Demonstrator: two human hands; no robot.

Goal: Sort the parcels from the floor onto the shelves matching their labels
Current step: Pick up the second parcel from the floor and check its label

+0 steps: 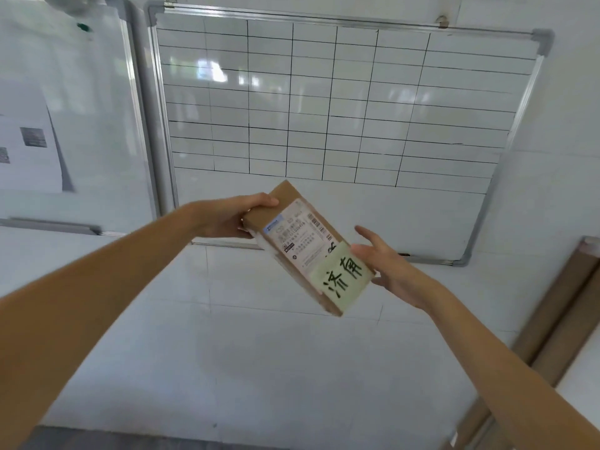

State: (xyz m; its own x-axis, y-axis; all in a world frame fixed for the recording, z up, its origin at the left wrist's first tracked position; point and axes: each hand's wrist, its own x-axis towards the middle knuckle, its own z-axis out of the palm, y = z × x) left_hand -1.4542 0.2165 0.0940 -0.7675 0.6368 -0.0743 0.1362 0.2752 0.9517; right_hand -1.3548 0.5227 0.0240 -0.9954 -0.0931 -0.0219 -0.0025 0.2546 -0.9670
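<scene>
1. Held up in front of the wall, the parcel (305, 245) is a flat brown cardboard box gripped at its far upper end by the left hand (227, 219), with the thumb lying over the top edge and the fingers wrapped beneath.
2. At the near lower end, the right hand (386, 264) is open with fingers spread; its palm and fingertips rest against the box's right side and underside, supporting it rather than closing around it.
3. Tilted, the parcel runs from upper left to lower right, its broad face turned toward the camera.
4. On that face a white shipping label (298, 237) with small print and barcodes covers the upper part; the print is too small to read.
5. Below it, a pale yellow-green note (341, 277) carries two large handwritten characters in dark ink, 济南.
6. Both forearms are bare and reach in from the bottom corners of the view.
7. Behind the parcel hangs a whiteboard (341, 102) with a metal frame, ruled into a grid of blank cells.
8. Just to its left is a second whiteboard (97, 125), with a sheet of paper (26, 147) stuck to it and a small green magnet (83, 26) near its top.
9. White wall tiles (259, 352) fill the area beneath the boards.
10. Leaning at the right edge are long brown cardboard pieces (552, 319), well apart from the parcel.
</scene>
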